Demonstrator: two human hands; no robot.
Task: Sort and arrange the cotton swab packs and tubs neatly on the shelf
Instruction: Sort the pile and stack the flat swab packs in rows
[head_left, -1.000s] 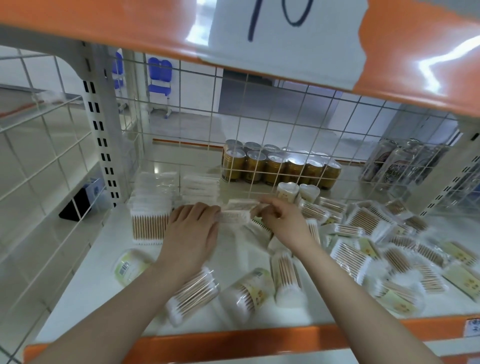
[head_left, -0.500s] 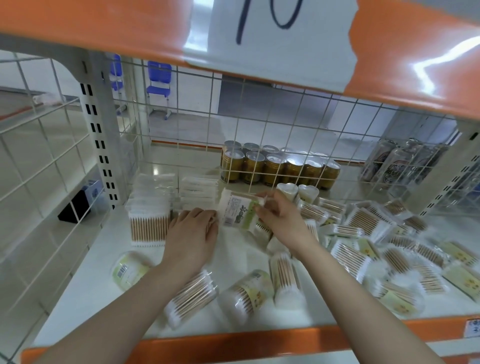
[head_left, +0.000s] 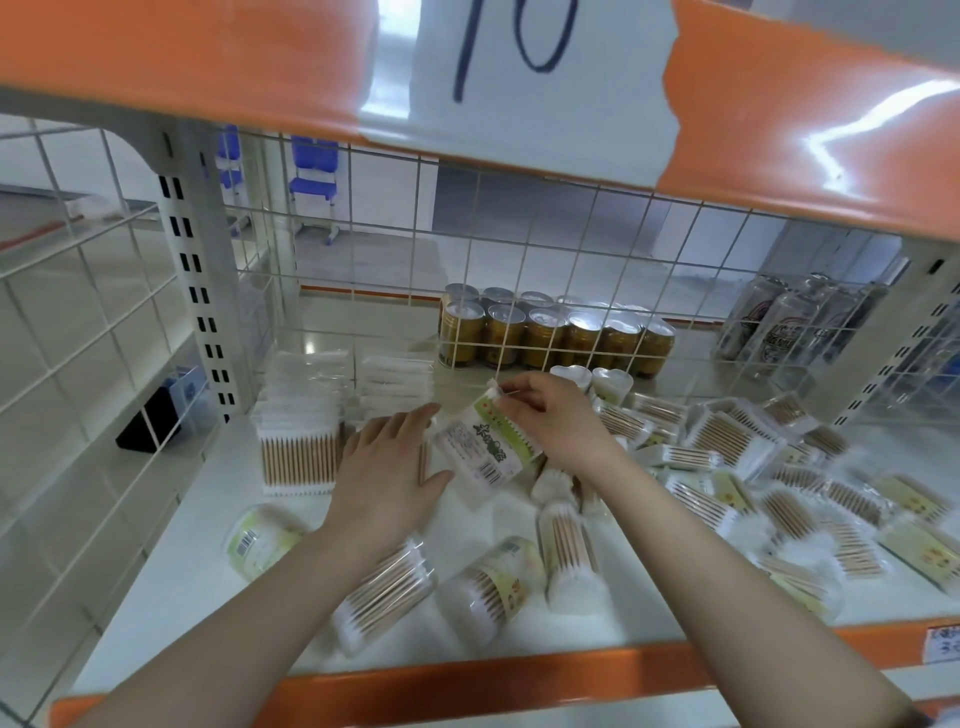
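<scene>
Above the middle of the white shelf (head_left: 218, 519), the right hand (head_left: 558, 421) pinches the top corner of a labelled swab pack (head_left: 480, 449), held tilted. The left hand (head_left: 387, 467) lies flat with straight fingers, its thumb touching the pack's lower edge. Neat stacks (head_left: 301, 421) stand just left; tubs (head_left: 488, 587) lie toppled in front, and loose packs (head_left: 727, 441) are heaped to the right.
</scene>
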